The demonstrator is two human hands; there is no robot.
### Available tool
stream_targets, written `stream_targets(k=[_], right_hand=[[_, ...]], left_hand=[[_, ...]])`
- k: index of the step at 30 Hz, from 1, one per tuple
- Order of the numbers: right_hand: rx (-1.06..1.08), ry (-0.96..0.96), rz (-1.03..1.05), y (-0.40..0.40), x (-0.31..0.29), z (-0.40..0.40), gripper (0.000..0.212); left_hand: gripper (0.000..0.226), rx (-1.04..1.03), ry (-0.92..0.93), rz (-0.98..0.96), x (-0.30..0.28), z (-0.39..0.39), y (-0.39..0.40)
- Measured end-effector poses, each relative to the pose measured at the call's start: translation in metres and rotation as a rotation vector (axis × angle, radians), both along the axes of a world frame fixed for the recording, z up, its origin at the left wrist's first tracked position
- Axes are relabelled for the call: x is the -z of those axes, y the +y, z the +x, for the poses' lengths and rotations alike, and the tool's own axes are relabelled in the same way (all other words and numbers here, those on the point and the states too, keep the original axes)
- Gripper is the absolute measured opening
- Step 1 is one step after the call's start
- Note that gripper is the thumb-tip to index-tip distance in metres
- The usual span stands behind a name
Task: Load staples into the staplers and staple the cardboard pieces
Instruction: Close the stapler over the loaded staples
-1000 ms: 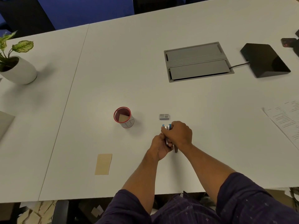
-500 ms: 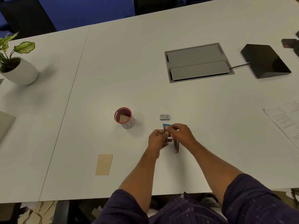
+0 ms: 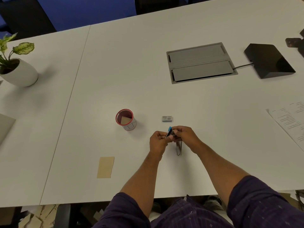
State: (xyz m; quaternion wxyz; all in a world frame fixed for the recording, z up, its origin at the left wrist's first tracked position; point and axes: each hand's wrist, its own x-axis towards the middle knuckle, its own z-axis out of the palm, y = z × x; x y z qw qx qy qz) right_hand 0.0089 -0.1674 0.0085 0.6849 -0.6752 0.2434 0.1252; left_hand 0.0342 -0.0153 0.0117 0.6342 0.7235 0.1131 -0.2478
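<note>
A small stapler point(image 3: 171, 133) with a blue top is hinged open near the table's front middle. Its metal arm point(image 3: 179, 148) points toward me, low over the table. My left hand point(image 3: 158, 143) grips the stapler's raised blue part from the left. From the right, my right hand point(image 3: 185, 136) pinches the same part with its fingertips. Just beyond the hands lies a small grey staple box point(image 3: 167, 118). A tan cardboard piece point(image 3: 105, 167) lies flat to the front left. Another cardboard piece sits inside a red-rimmed cup point(image 3: 126, 120).
A grey cable hatch point(image 3: 200, 63) is set into the table at the back right, beside a black device point(image 3: 269, 60) with a cord. Printed papers point(image 3: 291, 119) lie at the right edge, and a potted plant point(image 3: 19, 72) stands far left.
The hands were clasped tightly round the stapler; they have since parted a little and the stapler has swung open, its metal arm now pointing toward me.
</note>
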Motion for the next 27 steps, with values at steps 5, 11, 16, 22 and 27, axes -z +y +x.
stream_targets(k=[5, 11, 16, 22, 27], right_hand=[[0.0, -0.002, 0.045, 0.001, -0.002, 0.001, 0.026], [-0.044, -0.027, 0.079, 0.004, 0.001, 0.001, 0.021], [-0.116, 0.003, 0.032, 0.012, 0.004, 0.001, 0.022], [-0.166, 0.025, -0.134, 0.033, 0.007, 0.005, 0.035], [-0.285, -0.018, -0.332, 0.055, 0.006, 0.008, 0.045]], left_hand=[[0.025, -0.029, 0.051, -0.032, -0.001, 0.001, 0.001], [0.02, -0.08, 0.199, -0.083, 0.001, 0.003, 0.006], [0.015, -0.137, 0.347, -0.156, -0.001, 0.005, 0.011], [0.019, 0.008, 0.32, -0.008, 0.001, 0.005, 0.027], [0.022, 0.015, 0.272, 0.051, 0.004, 0.005, 0.056]])
